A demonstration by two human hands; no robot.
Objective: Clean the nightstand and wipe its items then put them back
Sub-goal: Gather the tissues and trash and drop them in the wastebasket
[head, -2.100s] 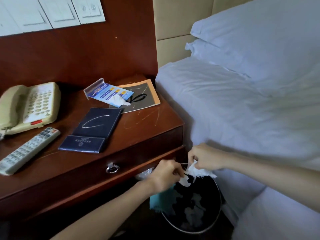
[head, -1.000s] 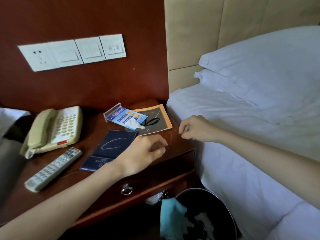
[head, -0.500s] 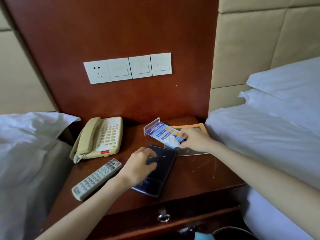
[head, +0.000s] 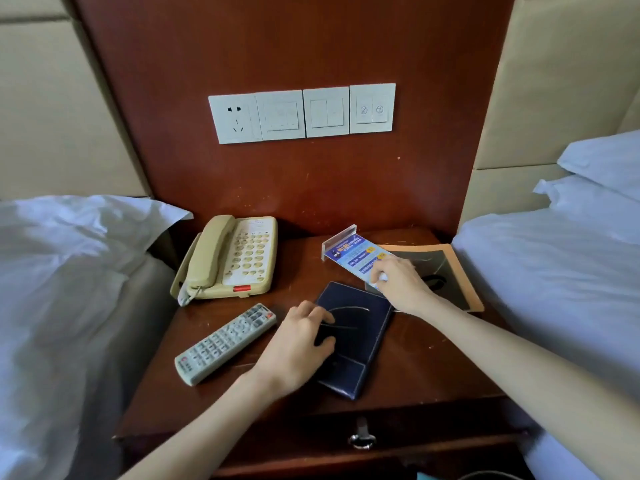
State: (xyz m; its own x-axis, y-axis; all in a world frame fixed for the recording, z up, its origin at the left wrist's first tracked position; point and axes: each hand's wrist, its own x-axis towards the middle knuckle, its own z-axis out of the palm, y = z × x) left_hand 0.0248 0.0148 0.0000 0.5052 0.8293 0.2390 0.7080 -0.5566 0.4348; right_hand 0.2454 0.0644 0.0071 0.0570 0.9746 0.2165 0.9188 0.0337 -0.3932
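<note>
The left hand [head: 298, 344] lies on the dark blue folder [head: 360, 344] in the middle of the nightstand [head: 415, 368]. Its grip is apart: the fingers are lightly bent on the cover and close round nothing. The palm hides the folder's left edge. The right hand [head: 398, 285] reaches toward the back right corner, its grip pinched together on a white scrap [head: 383, 277]. Only a sliver of the scrap shows between the fingertips, so what it is made of cannot be told.

The scrap sits on the near end of a blue card [head: 353, 254], which lies tilted in a clear stand; the card's print is too small to read. Beneath card and hand lies an orange-edged booklet [head: 450, 271] along the right edge, its dark cover half hidden by the wrist.

A cream telephone [head: 235, 261] stands at the back left corner. A grey remote [head: 227, 342] lies aslant near the left edge, just beside the left hand but apart from it. The drawer pull [head: 362, 438] shows under the front edge. White beds [head: 69, 271] flank the nightstand, both cut off by the frame.
</note>
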